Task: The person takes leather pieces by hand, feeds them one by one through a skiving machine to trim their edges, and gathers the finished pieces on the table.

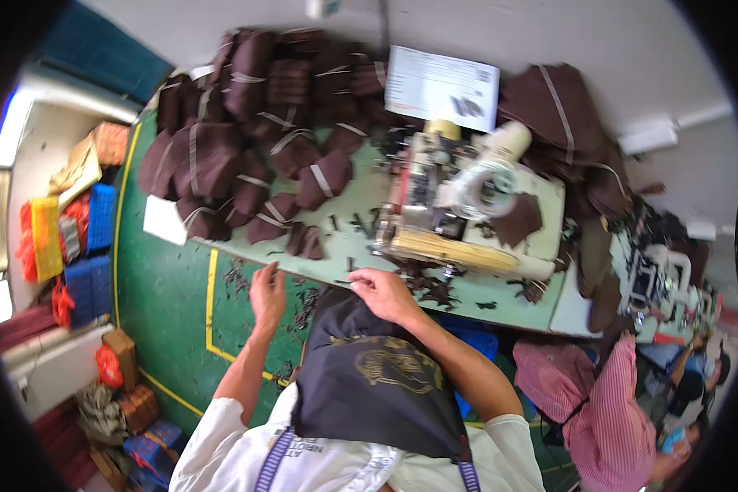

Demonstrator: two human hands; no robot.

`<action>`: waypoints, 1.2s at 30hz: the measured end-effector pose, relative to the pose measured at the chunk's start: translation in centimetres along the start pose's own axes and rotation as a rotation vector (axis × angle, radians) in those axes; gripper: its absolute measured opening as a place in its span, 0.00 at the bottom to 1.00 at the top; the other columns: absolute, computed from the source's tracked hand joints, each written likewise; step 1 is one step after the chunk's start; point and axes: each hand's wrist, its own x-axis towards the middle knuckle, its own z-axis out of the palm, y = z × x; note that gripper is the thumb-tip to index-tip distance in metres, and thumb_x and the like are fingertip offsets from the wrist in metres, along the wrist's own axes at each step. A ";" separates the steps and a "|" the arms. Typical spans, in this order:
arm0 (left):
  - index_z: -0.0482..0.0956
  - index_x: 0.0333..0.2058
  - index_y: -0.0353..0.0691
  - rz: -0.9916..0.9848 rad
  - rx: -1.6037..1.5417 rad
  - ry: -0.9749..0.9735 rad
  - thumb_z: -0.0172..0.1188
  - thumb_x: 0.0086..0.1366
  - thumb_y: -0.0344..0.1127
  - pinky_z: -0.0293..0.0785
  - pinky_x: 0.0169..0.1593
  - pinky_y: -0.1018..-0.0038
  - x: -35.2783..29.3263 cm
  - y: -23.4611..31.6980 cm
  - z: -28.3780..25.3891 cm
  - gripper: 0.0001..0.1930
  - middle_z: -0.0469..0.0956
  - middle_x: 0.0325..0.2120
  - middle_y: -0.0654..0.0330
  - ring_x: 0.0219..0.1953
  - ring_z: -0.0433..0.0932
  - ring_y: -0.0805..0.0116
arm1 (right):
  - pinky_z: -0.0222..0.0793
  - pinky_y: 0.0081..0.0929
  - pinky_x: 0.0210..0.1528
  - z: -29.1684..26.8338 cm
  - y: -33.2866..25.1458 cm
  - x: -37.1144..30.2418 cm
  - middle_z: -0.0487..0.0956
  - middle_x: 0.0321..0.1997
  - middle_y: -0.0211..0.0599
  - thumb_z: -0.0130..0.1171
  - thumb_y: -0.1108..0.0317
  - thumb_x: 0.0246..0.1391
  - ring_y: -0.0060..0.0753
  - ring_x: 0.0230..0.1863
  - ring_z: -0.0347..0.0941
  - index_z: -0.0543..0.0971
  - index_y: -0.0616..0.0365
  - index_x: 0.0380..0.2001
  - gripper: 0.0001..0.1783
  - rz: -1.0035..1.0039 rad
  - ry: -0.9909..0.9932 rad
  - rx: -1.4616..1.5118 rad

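Note:
My left hand [268,293] is raised just off the table's front edge, its fingers apart and nothing visible in them. At the front edge, my right hand [379,293] has thumb and fingers pinched together. A small dark sliver shows at those fingertips, too small to name. Close beyond the hands lie a small brown fabric piece [305,242] and several dark scraps. Tied bundles of dark brown cut fabric [215,160] are heaped at the back left of the pale green table [324,266]. A sewing machine [422,193] stands right of my right hand.
More brown fabric stacks [549,111] rise at the back right, beside a white paper sheet [442,87]. Scraps litter the green floor [168,307]. Blue crates [88,289] stand far left. A person in a striped pink top [615,418] sits close on the right.

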 end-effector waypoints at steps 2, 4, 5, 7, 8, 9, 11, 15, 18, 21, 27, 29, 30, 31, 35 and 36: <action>0.80 0.50 0.36 -0.012 0.004 -0.008 0.60 0.66 0.34 0.77 0.42 0.68 0.6 0.7 0.7 0.15 0.78 0.42 0.50 0.37 0.81 0.60 | 0.76 0.31 0.45 1.5 -0.5 1.6 0.85 0.39 0.42 0.62 0.63 0.59 0.31 0.38 0.81 0.82 0.60 0.48 0.17 0.088 0.022 -0.054; 0.79 0.50 0.34 -0.021 0.012 -0.019 0.60 0.66 0.35 0.77 0.45 0.65 1.0 1.2 1.0 0.16 0.77 0.45 0.48 0.39 0.80 0.57 | 0.76 0.30 0.46 3.7 0.4 3.6 0.85 0.43 0.45 0.62 0.63 0.59 0.33 0.41 0.81 0.80 0.63 0.51 0.20 0.101 -0.042 -0.056; 0.79 0.50 0.33 -0.026 0.000 -0.011 0.59 0.66 0.35 0.76 0.47 0.64 1.2 1.3 1.2 0.16 0.77 0.45 0.47 0.42 0.79 0.55 | 0.76 0.30 0.47 4.8 0.6 4.5 0.84 0.45 0.47 0.61 0.63 0.59 0.35 0.43 0.81 0.78 0.65 0.52 0.22 0.138 -0.011 -0.020; 0.79 0.50 0.33 -0.046 -0.017 0.002 0.59 0.66 0.36 0.75 0.49 0.63 1.6 0.9 1.8 0.17 0.77 0.45 0.46 0.44 0.79 0.53 | 0.75 0.32 0.50 6.5 1.2 6.6 0.82 0.50 0.52 0.62 0.60 0.59 0.41 0.47 0.81 0.73 0.67 0.57 0.28 0.176 0.017 0.000; 0.79 0.51 0.33 0.030 0.041 0.052 0.59 0.67 0.37 0.74 0.49 0.63 2.0 0.5 2.4 0.17 0.77 0.45 0.47 0.44 0.78 0.53 | 0.75 0.32 0.50 7.4 1.1 7.7 0.82 0.50 0.52 0.62 0.60 0.59 0.41 0.47 0.81 0.73 0.67 0.57 0.28 0.179 0.006 -0.009; 0.79 0.51 0.34 0.107 0.098 0.100 0.59 0.67 0.37 0.74 0.49 0.63 2.3 0.1 3.0 0.17 0.76 0.44 0.48 0.44 0.77 0.53 | 0.75 0.34 0.51 8.5 1.1 8.6 0.82 0.49 0.52 0.63 0.58 0.58 0.42 0.47 0.81 0.72 0.67 0.58 0.30 0.232 0.122 -0.088; 0.79 0.50 0.32 0.048 0.066 0.078 0.59 0.67 0.37 0.72 0.50 0.60 3.2 1.2 3.4 0.17 0.76 0.43 0.46 0.46 0.75 0.49 | 0.73 0.39 0.52 9.8 1.5 10.4 0.82 0.47 0.51 0.64 0.54 0.56 0.47 0.46 0.80 0.70 0.67 0.57 0.33 0.239 0.323 -0.231; 0.79 0.45 0.34 -0.005 0.011 0.060 0.60 0.65 0.37 0.69 0.50 0.55 4.1 2.5 3.7 0.15 0.75 0.41 0.45 0.45 0.73 0.44 | 0.72 0.42 0.48 11.8 1.3 12.3 0.82 0.41 0.48 0.67 0.54 0.53 0.49 0.44 0.78 0.72 0.70 0.52 0.33 0.242 0.380 -0.311; 0.79 0.44 0.37 0.005 0.019 0.024 0.62 0.63 0.38 0.69 0.49 0.55 4.7 2.9 4.1 0.14 0.75 0.41 0.45 0.44 0.72 0.44 | 0.72 0.42 0.48 13.2 1.2 13.3 0.82 0.40 0.47 0.69 0.56 0.51 0.48 0.44 0.79 0.73 0.69 0.51 0.32 0.250 0.507 -0.418; 0.78 0.45 0.37 -0.025 -0.009 -0.001 0.64 0.61 0.38 0.69 0.49 0.55 5.0 2.3 3.9 0.15 0.75 0.41 0.46 0.45 0.72 0.44 | 0.72 0.41 0.48 12.8 0.3 13.6 0.82 0.39 0.47 0.70 0.59 0.50 0.47 0.44 0.79 0.75 0.68 0.48 0.28 0.382 0.468 -0.239; 0.78 0.44 0.35 0.005 -0.040 -0.082 0.67 0.58 0.36 0.71 0.48 0.55 5.5 1.3 4.1 0.17 0.79 0.37 0.46 0.43 0.75 0.44 | 0.72 0.43 0.47 13.0 0.2 13.8 0.82 0.40 0.48 0.68 0.64 0.49 0.50 0.43 0.79 0.77 0.66 0.39 0.18 0.341 0.492 -0.317; 0.78 0.45 0.33 -0.194 -0.071 -0.213 0.68 0.57 0.39 0.74 0.47 0.59 6.1 2.0 3.7 0.20 0.83 0.37 0.46 0.42 0.81 0.48 | 0.72 0.46 0.46 13.2 0.2 13.6 0.82 0.39 0.50 0.66 0.66 0.50 0.54 0.41 0.78 0.76 0.65 0.35 0.14 0.252 0.527 -0.382; 0.78 0.45 0.33 -0.183 -0.073 -0.214 0.68 0.57 0.39 0.74 0.47 0.59 6.2 2.3 3.4 0.20 0.83 0.37 0.46 0.42 0.81 0.48 | 0.72 0.46 0.46 13.1 0.3 13.6 0.82 0.39 0.50 0.66 0.66 0.50 0.54 0.41 0.78 0.76 0.65 0.35 0.14 0.249 0.537 -0.380; 0.78 0.44 0.33 -0.195 -0.096 -0.207 0.68 0.57 0.39 0.75 0.47 0.60 6.2 2.4 3.1 0.20 0.84 0.36 0.46 0.41 0.82 0.48 | 0.72 0.46 0.45 13.1 0.2 13.5 0.82 0.39 0.50 0.66 0.67 0.51 0.56 0.41 0.78 0.75 0.65 0.35 0.14 0.269 0.508 -0.310; 0.79 0.47 0.32 -0.214 -0.251 -0.257 0.68 0.58 0.36 0.77 0.46 0.65 6.2 1.3 2.7 0.20 0.85 0.38 0.48 0.41 0.84 0.57 | 0.72 0.34 0.38 12.0 0.6 12.7 0.82 0.36 0.40 0.67 0.67 0.52 0.37 0.36 0.78 0.78 0.65 0.34 0.13 0.334 0.409 0.009; 0.80 0.48 0.32 -0.209 -0.347 -0.285 0.67 0.58 0.35 0.77 0.46 0.66 6.2 0.8 2.9 0.20 0.85 0.38 0.48 0.41 0.84 0.59 | 0.71 0.29 0.36 11.7 0.6 12.3 0.82 0.35 0.35 0.67 0.67 0.52 0.28 0.35 0.77 0.79 0.65 0.34 0.12 0.420 0.310 0.225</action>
